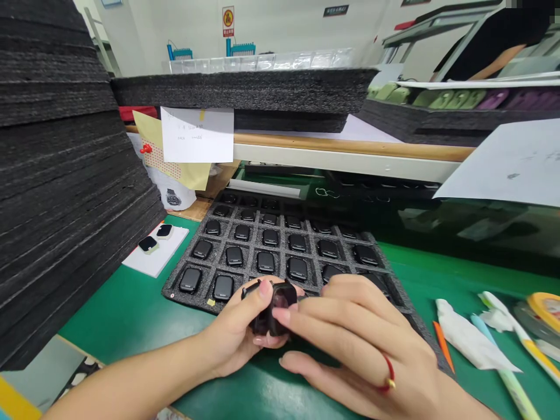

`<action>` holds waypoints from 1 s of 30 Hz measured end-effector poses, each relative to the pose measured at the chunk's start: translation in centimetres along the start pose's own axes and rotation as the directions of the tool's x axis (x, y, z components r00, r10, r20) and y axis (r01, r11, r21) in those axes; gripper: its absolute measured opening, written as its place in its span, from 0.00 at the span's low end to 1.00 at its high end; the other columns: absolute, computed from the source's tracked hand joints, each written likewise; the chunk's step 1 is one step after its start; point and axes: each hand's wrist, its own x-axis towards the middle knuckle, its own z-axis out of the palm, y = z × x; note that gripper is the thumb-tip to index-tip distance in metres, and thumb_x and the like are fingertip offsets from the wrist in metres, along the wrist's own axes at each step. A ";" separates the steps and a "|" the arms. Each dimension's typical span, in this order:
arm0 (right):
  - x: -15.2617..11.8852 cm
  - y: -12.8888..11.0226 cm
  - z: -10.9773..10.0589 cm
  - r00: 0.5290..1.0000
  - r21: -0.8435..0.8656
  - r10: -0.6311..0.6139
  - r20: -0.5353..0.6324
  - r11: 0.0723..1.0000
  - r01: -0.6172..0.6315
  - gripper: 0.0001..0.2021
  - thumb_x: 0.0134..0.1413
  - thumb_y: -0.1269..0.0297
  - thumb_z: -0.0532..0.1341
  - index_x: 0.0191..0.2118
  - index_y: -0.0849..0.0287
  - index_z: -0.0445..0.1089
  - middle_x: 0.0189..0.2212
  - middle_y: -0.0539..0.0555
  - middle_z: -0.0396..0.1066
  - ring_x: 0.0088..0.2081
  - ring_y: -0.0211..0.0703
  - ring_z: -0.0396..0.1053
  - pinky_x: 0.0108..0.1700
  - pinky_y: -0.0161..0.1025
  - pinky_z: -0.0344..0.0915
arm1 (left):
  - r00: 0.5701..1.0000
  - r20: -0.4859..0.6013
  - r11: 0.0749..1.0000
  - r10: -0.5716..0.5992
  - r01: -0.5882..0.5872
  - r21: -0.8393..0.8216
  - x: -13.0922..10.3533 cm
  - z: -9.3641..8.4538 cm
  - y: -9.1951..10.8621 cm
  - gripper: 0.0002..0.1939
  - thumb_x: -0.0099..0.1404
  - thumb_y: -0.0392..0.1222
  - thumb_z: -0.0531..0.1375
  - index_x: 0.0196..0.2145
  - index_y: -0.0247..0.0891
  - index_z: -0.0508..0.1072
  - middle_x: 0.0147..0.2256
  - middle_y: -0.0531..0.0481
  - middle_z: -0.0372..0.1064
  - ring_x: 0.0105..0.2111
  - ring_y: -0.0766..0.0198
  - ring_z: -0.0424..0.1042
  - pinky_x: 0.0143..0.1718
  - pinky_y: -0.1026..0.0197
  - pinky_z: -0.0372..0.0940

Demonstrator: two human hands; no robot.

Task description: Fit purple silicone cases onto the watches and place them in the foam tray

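Table (109, 315): one, green, stretched in front of me.
Foam stack (65, 204): one tall pile of black sheets rose at my left.
Tray (206, 286): one, dark foam with pockets, lay on the table.
Right hand (380, 332): I held its fingers out together, a fingertip touching the watch pieces (286, 291), the thumb apart below.
Left hand (236, 326): I pinched the watch pieces between thumb and fingers.
White pad (161, 256): one, left of the tray.
Tray watches (270, 237): I saw two in the nearest row, six in the third; my hands and dim light hid the full count.
Pale watches (147, 245): two, on the white pad.
Watch pieces: seemingly two, dark, side by side near the tray's front edge.
Orange stick (444, 347): one, right of the tray.
Red ring (388, 373): one, with one gold bead, on my right hand.
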 end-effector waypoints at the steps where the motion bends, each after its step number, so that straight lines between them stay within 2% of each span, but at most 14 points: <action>1: 0.4 -0.1 0.2 1.000 0.017 0.002 0.000 1.000 -0.002 0.17 0.62 0.61 0.66 0.55 0.55 0.69 0.36 0.53 0.80 0.36 0.44 0.74 0.39 0.44 0.72 | 1.000 -0.007 1.000 0.016 -0.016 0.024 0.0 -0.1 -0.1 0.25 0.54 0.60 0.71 0.34 0.33 0.77 0.25 0.55 0.62 0.18 0.78 0.52 0.18 0.73 0.45; 3: 0.9 -0.2 0.6 0.998 0.086 0.065 0.012 0.994 -0.066 0.25 0.61 0.58 0.67 0.60 0.61 0.64 0.34 0.54 0.76 0.33 0.43 0.71 0.36 0.43 0.71 | 0.999 -0.010 0.996 0.042 -0.041 0.079 0.1 -0.2 -0.4 0.25 0.53 0.59 0.72 0.33 0.34 0.75 0.23 0.56 0.61 0.18 0.78 0.52 0.18 0.72 0.44; 5: 1.1 -0.1 1.1 0.985 0.180 0.169 0.026 0.969 -0.171 0.25 0.60 0.60 0.67 0.60 0.61 0.64 0.34 0.53 0.74 0.33 0.41 0.69 0.37 0.40 0.70 | 0.998 -0.032 0.993 0.059 -0.055 0.109 0.2 -0.3 -0.6 0.25 0.51 0.59 0.73 0.31 0.34 0.73 0.23 0.57 0.63 0.17 0.78 0.52 0.18 0.72 0.44; 7: 1.0 0.1 1.3 0.974 0.267 0.228 0.016 0.937 -0.224 0.24 0.56 0.66 0.70 0.57 0.59 0.66 0.35 0.52 0.73 0.35 0.40 0.69 0.38 0.38 0.70 | 0.996 -0.066 0.994 0.063 -0.057 0.093 0.2 -0.3 -0.6 0.25 0.52 0.59 0.73 0.31 0.34 0.73 0.22 0.57 0.63 0.17 0.79 0.51 0.18 0.72 0.43; 9: 0.8 0.4 1.2 0.963 0.315 0.270 0.006 0.914 -0.258 0.26 0.53 0.68 0.72 0.56 0.58 0.67 0.38 0.52 0.73 0.38 0.40 0.70 0.40 0.37 0.70 | 0.996 -0.073 0.998 0.047 -0.044 0.045 0.3 -0.3 -0.4 0.26 0.54 0.61 0.71 0.28 0.32 0.74 0.18 0.58 0.59 0.16 0.79 0.49 0.17 0.73 0.43; 11: 0.8 0.8 1.1 0.962 0.331 0.273 0.012 0.907 -0.261 0.27 0.52 0.67 0.73 0.56 0.56 0.66 0.43 0.53 0.74 0.43 0.42 0.71 0.44 0.38 0.70 | 0.997 -0.073 1.000 0.027 -0.027 0.003 0.3 -0.2 -0.1 0.25 0.54 0.60 0.71 0.28 0.32 0.75 0.17 0.58 0.59 0.15 0.80 0.49 0.16 0.74 0.42; 15: 0.8 1.2 1.2 0.972 0.335 0.235 0.003 0.915 -0.222 0.25 0.53 0.66 0.72 0.56 0.56 0.66 0.46 0.54 0.74 0.47 0.42 0.71 0.50 0.39 0.69 | 0.996 -0.092 1.000 -0.011 0.010 -0.015 0.2 -0.2 0.2 0.26 0.51 0.60 0.73 0.31 0.31 0.78 0.26 0.50 0.70 0.15 0.82 0.53 0.15 0.75 0.44; 18: 0.8 1.1 1.3 0.974 0.322 0.224 0.023 0.921 -0.219 0.26 0.55 0.66 0.71 0.58 0.56 0.65 0.47 0.56 0.74 0.49 0.43 0.71 0.52 0.40 0.69 | 0.993 -0.107 0.999 -0.042 0.041 -0.015 0.1 -0.2 0.0 0.28 0.49 0.61 0.73 0.31 0.30 0.79 0.28 0.46 0.73 0.15 0.81 0.57 0.15 0.75 0.47; 22: 1.0 2.1 1.4 0.962 0.297 0.251 0.107 0.915 -0.272 0.24 0.54 0.65 0.70 0.56 0.55 0.67 0.47 0.55 0.74 0.48 0.44 0.72 0.51 0.40 0.70 | 0.963 -0.269 0.996 -0.005 -0.017 -0.082 0.4 -0.1 -0.1 0.25 0.49 0.56 0.75 0.33 0.31 0.78 0.27 0.49 0.71 0.18 0.77 0.61 0.17 0.75 0.54; 24: 1.3 3.9 1.9 0.921 0.247 0.357 0.158 0.888 -0.387 0.20 0.52 0.62 0.69 0.52 0.55 0.71 0.45 0.54 0.75 0.45 0.44 0.73 0.50 0.41 0.70 | 0.939 -0.345 0.988 0.008 -0.062 -0.144 0.8 0.0 0.1 0.17 0.57 0.48 0.73 0.32 0.31 0.76 0.27 0.50 0.70 0.19 0.76 0.62 0.18 0.75 0.55; 26: 1.7 7.0 2.8 0.856 0.171 0.482 0.185 0.842 -0.511 0.18 0.52 0.60 0.68 0.49 0.57 0.73 0.42 0.54 0.75 0.41 0.44 0.74 0.47 0.42 0.72 | 0.918 -0.396 0.977 -0.021 -0.065 -0.202 1.1 0.0 0.5 0.07 0.65 0.37 0.66 0.32 0.31 0.73 0.27 0.49 0.70 0.19 0.76 0.62 0.17 0.75 0.53; 27: 1.9 8.9 3.4 0.835 0.139 0.518 0.186 0.828 -0.544 0.17 0.51 0.59 0.69 0.46 0.59 0.74 0.40 0.55 0.75 0.39 0.44 0.74 0.45 0.42 0.72 | 0.908 -0.416 0.975 -0.042 -0.054 -0.218 1.2 0.1 0.6 0.05 0.67 0.34 0.62 0.32 0.31 0.72 0.28 0.48 0.71 0.19 0.76 0.63 0.17 0.75 0.52; 28: 2.1 10.9 4.1 0.812 0.103 0.556 0.179 0.810 -0.577 0.16 0.50 0.59 0.70 0.43 0.60 0.75 0.38 0.56 0.75 0.36 0.45 0.74 0.43 0.43 0.73 | 0.899 -0.434 0.975 -0.064 -0.035 -0.217 1.3 0.1 0.8 0.06 0.69 0.33 0.59 0.33 0.31 0.72 0.28 0.47 0.72 0.19 0.75 0.63 0.17 0.75 0.52; 30: 2.5 14.9 5.4 0.764 0.032 0.627 0.150 0.769 -0.638 0.15 0.50 0.58 0.71 0.40 0.62 0.76 0.34 0.55 0.74 0.33 0.44 0.73 0.40 0.44 0.73 | 0.889 -0.452 0.986 -0.075 -0.001 -0.166 1.2 0.1 0.9 0.09 0.71 0.38 0.57 0.34 0.32 0.71 0.29 0.45 0.73 0.17 0.74 0.62 0.15 0.73 0.51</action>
